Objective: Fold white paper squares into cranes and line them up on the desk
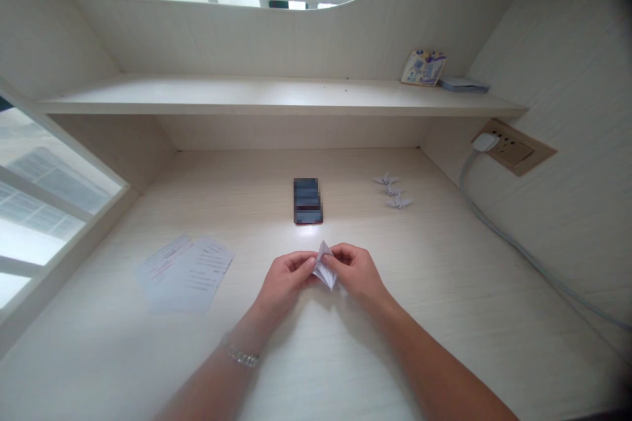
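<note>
My left hand [288, 275] and my right hand [356, 270] meet at the middle of the desk [444, 316], both pinching a small folded piece of white paper [324, 266]. The paper is pointed and stands up between my fingertips, just above the desk surface. A bracelet sits on my left wrist. Just beyond my hands a phone [307, 200] lies flat on the desk.
Three small folded paper cranes [392, 190] sit in a row at the back right. Printed paper slips [185, 273] lie to the left. A shelf [276, 97] above carries a card packet [423, 68]. A wall socket [511, 148] with a plugged cable is on the right.
</note>
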A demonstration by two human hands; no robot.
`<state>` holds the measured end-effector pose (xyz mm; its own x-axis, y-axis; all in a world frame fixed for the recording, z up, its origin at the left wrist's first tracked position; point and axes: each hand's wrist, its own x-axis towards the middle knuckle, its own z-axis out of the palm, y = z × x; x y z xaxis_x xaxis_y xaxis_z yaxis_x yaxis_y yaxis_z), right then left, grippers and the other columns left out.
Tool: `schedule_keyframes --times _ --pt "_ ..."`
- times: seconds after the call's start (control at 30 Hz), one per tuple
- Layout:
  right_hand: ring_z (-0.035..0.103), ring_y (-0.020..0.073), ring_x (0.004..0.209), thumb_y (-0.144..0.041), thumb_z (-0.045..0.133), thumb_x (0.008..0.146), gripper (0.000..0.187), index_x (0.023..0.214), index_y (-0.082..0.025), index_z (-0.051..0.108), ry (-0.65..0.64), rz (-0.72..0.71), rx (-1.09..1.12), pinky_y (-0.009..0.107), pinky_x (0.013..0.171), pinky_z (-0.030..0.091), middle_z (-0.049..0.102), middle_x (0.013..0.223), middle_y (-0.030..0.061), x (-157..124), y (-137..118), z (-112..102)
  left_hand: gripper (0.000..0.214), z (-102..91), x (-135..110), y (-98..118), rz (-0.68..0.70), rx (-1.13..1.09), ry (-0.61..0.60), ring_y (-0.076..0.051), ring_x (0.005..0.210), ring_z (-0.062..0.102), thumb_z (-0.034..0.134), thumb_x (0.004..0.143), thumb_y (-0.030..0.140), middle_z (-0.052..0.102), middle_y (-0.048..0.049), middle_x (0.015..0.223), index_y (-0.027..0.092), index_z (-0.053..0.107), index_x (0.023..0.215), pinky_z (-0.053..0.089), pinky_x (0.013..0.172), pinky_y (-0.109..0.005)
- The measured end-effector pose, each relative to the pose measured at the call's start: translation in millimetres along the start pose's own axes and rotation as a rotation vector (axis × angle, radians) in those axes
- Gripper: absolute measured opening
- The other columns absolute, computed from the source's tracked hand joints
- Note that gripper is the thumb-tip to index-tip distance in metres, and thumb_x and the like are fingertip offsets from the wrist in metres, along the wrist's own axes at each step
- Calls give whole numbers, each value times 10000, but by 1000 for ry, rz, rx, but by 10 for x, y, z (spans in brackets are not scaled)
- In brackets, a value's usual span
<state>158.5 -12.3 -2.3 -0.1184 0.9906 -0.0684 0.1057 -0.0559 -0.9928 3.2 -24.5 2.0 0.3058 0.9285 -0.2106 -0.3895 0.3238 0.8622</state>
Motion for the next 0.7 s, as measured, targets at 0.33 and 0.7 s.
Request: schedule_keyframes --times 0.33,0.7 --pt "601 179 641 -328 630 716 189 767 -150 670 15 -51 -160 271 576 461 675 711 51 -33 -24 -3 262 5 4 -8 -22 15 -1 -193 797 632 657 738 277 697 -122 909 124 700 946 483 765 -319" --pt "607 170 641 -308 598 743 153 769 -171 659 80 -102 -238 263 580 460 674 719 34 -70 -77 40 296 48 -7 -12 -17 0 6 -225 838 635 673 723 288 688 -136 943 119 688 965 490 786 -366"
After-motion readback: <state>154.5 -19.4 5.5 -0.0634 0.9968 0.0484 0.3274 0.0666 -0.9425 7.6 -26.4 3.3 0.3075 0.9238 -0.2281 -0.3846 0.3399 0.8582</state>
